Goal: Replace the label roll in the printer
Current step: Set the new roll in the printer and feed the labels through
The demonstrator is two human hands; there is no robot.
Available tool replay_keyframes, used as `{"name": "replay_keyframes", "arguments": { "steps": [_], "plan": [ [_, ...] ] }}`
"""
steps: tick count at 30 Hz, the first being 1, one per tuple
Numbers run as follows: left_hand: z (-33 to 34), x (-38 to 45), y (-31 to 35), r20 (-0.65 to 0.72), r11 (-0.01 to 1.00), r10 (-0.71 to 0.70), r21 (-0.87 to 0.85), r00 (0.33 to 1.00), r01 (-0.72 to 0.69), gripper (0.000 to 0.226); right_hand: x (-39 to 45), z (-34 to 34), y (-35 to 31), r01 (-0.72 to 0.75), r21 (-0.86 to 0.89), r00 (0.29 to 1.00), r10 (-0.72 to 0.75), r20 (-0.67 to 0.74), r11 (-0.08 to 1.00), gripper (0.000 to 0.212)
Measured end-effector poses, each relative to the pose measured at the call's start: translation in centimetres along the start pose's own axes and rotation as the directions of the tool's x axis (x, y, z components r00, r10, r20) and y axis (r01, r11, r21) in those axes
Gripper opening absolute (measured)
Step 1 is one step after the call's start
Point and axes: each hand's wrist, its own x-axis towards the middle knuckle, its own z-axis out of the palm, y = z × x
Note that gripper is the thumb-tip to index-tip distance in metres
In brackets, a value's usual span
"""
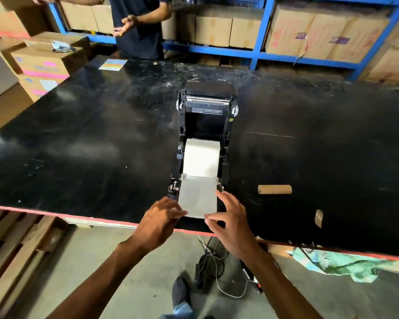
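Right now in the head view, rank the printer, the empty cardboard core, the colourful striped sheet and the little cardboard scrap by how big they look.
1. printer, clearly largest.
2. cardboard core and striped sheet: look alike, and the sheet lies farther away, so unranked.
3. cardboard scrap, smallest.

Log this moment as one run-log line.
printer: lid open | label roll: seated | left hand, right hand: pinching strip end | empty core: on table

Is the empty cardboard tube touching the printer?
Apart. The head view shows the cardboard tube lying to the right of the printer, with bare black table between them.
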Motion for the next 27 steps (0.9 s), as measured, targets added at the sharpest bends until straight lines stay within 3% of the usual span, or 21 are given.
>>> {"name": "replay_keyframes", "arguments": {
  "steps": [7, 9, 11, 13, 15, 18, 23, 27],
  "plan": [
    [-0.2, -1.4, 0.3, 0.06, 0.994, -0.051, -0.094, 0.997, 0.056, 0.021, -1.1, 0.5, -0.1, 0.009, 0.007, 1.0, -0.009, 0.026, 1.0, 0.018],
    [-0.1, -1.3, 0.2, 0.053, 0.965, -0.153, -0.206, 0.987, 0.161, 0.021, -1.0, 0.4, 0.2, 0.008, -0.006, 0.999, -0.008, 0.049, 1.0, 0.02],
    [0.1, -0.7, 0.0, 0.0, 0.866, -0.342, -0.388, 0.94, 0.315, 0.021, -0.7, 0.1, 0.5, 0.02, -0.014, 0.996, -0.019, 0.088, 1.0, 0.022],
    [0.0, 0.3, -0.5, 0.0, 0.708, -0.537, -0.543, 0.843, 0.451, 0.021, -0.1, -0.4, 0.7, 0.026, 0.005, 0.993, -0.027, 0.118, 1.0, 0.027],
    [-0.1, 1.4, -1.3, 0.144, 0.484, -0.654, -0.675, 0.743, 0.557, 0.028, 1.4, -1.5, 0.5, 0.023, 0.037, 0.991, -0.027, 0.129, 0.999, 0.029],
    [-0.3, 3.0, -2.0, 0.433, 0.146, -0.669, -0.72, 0.604, 0.678, 0.046, 6.0, -4.4, -0.3, 0.042, 0.036, 0.996, -0.045, 0.082, 0.998, 0.022],
    [0.1, 4.2, -3.3, 0.515, 0.042, -0.681, -0.683, 0.521, 0.729, 0.065, 15.6, -9.8, -2.9, 0.111, -0.038, 0.977, -0.116, -0.177, 0.993, 0.031],
    [-0.1, 4.4, -3.8, 0.546, 0.045, -0.667, -0.65, 0.507, 0.759, 0.067, 22.2, -12.6, -4.3, 0.05, -0.175, 0.975, -0.086, -0.203, 0.983, 0.055]
  ]
}}
